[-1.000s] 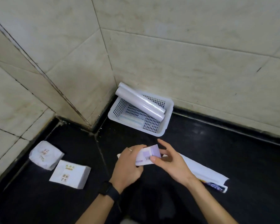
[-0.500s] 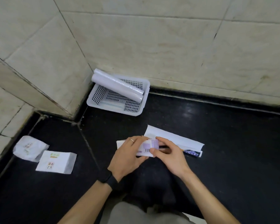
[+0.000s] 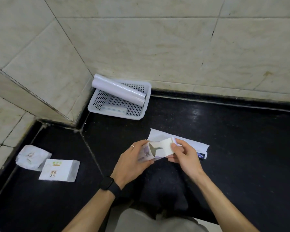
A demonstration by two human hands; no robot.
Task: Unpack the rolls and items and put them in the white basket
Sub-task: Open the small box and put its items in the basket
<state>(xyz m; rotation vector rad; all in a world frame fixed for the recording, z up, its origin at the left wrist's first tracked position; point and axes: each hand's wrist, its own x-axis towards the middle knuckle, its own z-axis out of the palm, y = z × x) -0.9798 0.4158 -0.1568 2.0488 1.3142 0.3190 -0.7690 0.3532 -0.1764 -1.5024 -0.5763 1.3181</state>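
My left hand (image 3: 130, 162) grips a small white and purple box (image 3: 148, 152) low over the black floor. The box's end flap (image 3: 166, 147) stands open, pinched by my right hand (image 3: 184, 156). The white basket (image 3: 97, 111) sits in the tiled corner beyond my hands. Two white rolls (image 3: 119, 91) lie slanted across its rim, and a thin flat item rests on its bottom. A long white empty wrapper (image 3: 199, 145) lies on the floor behind my right hand.
Two white packets lie on the floor at the left: a crumpled one (image 3: 32, 157) and a flat one (image 3: 59, 169) with green and brown print. Beige tiled walls (image 3: 174, 52) close the back and left. My knee shows at the bottom edge.
The box's end flap, shut before, now stands open in my right hand. The view has shifted, so the basket sits farther from my hands.
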